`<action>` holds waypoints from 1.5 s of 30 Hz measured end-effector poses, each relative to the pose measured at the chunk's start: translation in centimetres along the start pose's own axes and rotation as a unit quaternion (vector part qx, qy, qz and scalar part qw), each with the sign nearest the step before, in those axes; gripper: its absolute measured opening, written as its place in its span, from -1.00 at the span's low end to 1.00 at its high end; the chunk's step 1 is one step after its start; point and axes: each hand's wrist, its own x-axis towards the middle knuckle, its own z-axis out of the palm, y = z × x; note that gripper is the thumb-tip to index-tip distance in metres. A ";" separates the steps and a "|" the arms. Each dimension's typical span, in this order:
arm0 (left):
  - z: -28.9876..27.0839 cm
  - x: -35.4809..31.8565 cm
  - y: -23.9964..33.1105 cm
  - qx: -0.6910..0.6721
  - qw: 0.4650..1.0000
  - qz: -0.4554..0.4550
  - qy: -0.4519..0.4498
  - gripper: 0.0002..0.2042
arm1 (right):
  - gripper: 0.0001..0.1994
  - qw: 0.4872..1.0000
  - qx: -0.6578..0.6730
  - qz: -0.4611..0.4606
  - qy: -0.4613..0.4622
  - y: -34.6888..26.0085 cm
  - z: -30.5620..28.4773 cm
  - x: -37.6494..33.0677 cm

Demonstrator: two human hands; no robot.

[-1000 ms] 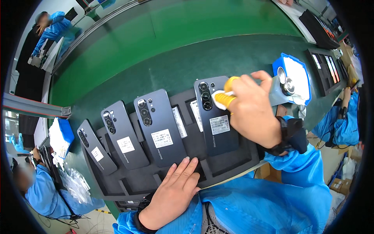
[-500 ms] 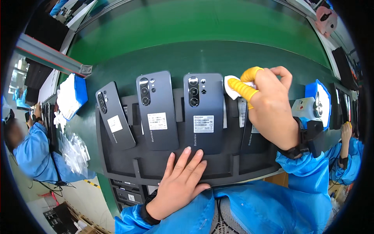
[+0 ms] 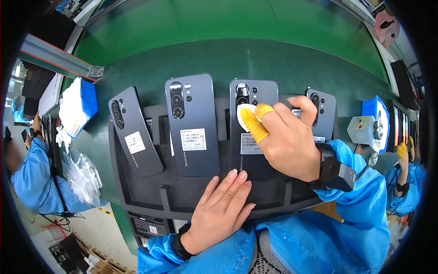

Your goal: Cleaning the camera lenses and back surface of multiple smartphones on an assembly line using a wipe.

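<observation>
Head view: right hand [image 3: 292, 141], two fingers capped in yellow, has its grip pinched on a white cloth [image 3: 246, 115] and presses it onto the third phone [image 3: 252, 132], just below that phone's camera lenses. Left hand [image 3: 221, 210] lies flat, fingers spread and holding nothing, on the black tray [image 3: 150, 194] just below the same phone. Left of that phone lie two more dark phones [image 3: 191, 124] face down in the tray; right of it, a fourth phone [image 3: 321, 109] is half hidden behind the right hand. Under the tray is the green bench [image 3: 228, 50].
</observation>
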 end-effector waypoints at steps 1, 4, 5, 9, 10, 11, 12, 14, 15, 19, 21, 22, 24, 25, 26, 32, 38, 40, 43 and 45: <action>0.0 0.0 0.0 -0.001 1.000 0.001 0.000 -0.52 | -0.80 1.000 -0.012 0.008 -0.020 0.0 -0.3 -0.3; -0.1 0.1 0.1 -0.005 1.000 -0.004 -0.004 -0.53 | -0.80 0.998 -0.021 0.032 -0.047 -0.3 -0.9 -1.0; -0.1 0.1 0.1 -0.005 1.000 -0.004 -0.003 -0.53 | -0.80 0.997 -0.017 0.049 -0.053 -0.4 -1.0 -1.0; 0.0 0.1 0.1 -0.001 1.000 -0.001 -0.003 -0.54 | -0.88 0.998 -0.002 0.062 0.015 -0.2 0.5 -0.6; 0.0 0.1 0.2 -0.003 1.000 0.002 -0.006 -0.54 | -0.87 0.999 0.000 0.038 0.035 -0.3 1.1 -0.4; 0.0 0.2 0.2 -0.003 1.000 0.002 -0.006 -0.54 | -0.86 0.998 0.002 0.014 0.055 -0.4 1.3 -0.3; -0.1 0.2 0.2 -0.001 1.000 -0.001 -0.005 -0.54 | -0.86 0.998 0.002 0.014 0.055 -0.3 1.2 -0.3; -0.1 0.2 0.2 -0.002 1.000 0.001 -0.005 -0.54 | -0.84 1.000 -0.004 -0.002 0.031 0.1 0.7 -0.5; -0.1 0.2 0.1 -0.001 1.000 -0.001 -0.004 -0.54 | -0.84 0.999 -0.020 -0.013 0.041 0.2 0.8 -0.8; -0.1 0.1 0.1 -0.007 1.000 -0.006 0.000 -0.54 | -0.82 0.999 -0.012 0.028 0.011 1.2 -0.7 -1.0; -0.1 0.1 0.1 -0.003 1.000 -0.002 0.000 -0.54 | -0.82 0.999 0.015 0.040 0.021 1.2 -0.8 -0.8; -0.1 0.1 0.1 -0.002 1.000 -0.002 0.000 -0.54 | -0.83 0.997 0.042 0.053 0.031 1.0 -0.8 -0.7; 0.0 0.2 0.0 -0.002 1.000 0.002 0.004 -0.54 | -0.81 0.997 0.051 0.035 0.037 0.7 -0.2 -0.9; 0.0 0.2 0.0 -0.003 1.000 0.004 0.003 -0.54 | -0.83 0.998 0.044 0.028 0.036 0.5 0.0 -0.9; 0.0 0.2 0.0 0.006 1.000 0.007 0.000 -0.57 | -0.85 0.998 0.038 0.021 0.035 0.4 0.2 -1.0; -0.1 0.2 0.1 0.013 1.000 0.002 -0.004 -0.60 | -0.89 1.000 0.010 0.006 0.026 -0.5 0.6 -0.5; 0.1 0.0 0.1 -0.015 1.000 -0.007 0.002 -0.55 | -0.82 0.997 0.041 0.048 0.036 -0.1 -0.1 -1.2; 0.2 0.0 0.0 -0.015 1.000 -0.005 0.001 -0.55 | -0.82 0.997 0.053 0.056 0.026 0.0 -0.1 -1.4; 0.1 0.1 0.1 -0.012 1.000 -0.003 -0.005 -0.55 | -0.84 0.997 0.050 0.041 0.044 -0.2 0.2 -1.1; -0.1 0.3 0.1 -0.009 1.000 -0.003 -0.006 -0.55 | -0.84 0.997 0.045 0.040 0.038 -0.3 0.3 -0.9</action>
